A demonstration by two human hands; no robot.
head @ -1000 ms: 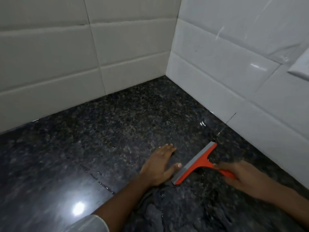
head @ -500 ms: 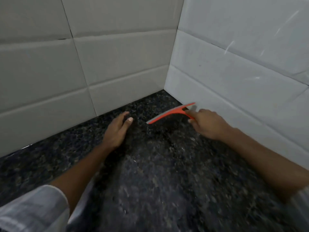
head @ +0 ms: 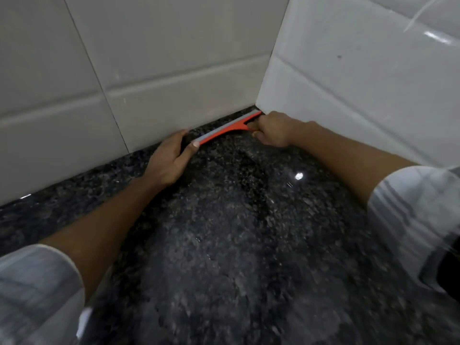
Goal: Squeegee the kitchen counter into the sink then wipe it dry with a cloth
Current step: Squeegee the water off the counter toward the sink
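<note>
An orange squeegee (head: 225, 129) with a grey blade lies along the foot of the back wall, reaching into the corner of the dark speckled granite counter (head: 229, 232). My right hand (head: 273, 131) is closed around its handle, close to the right wall. My left hand (head: 170, 158) rests on the counter at the blade's left end, fingers against the wall tile and thumb tip touching the blade end. No sink and no cloth are in view.
White tiled walls (head: 174, 66) meet at a corner (head: 258, 108) and bound the counter at the back and right. The counter surface is glossy, with a light reflection (head: 298, 176).
Both hands moved away from me toward the back wall. The squeegee went from mid-counter into the corner, and its blade now lies against the foot of the back wall.
</note>
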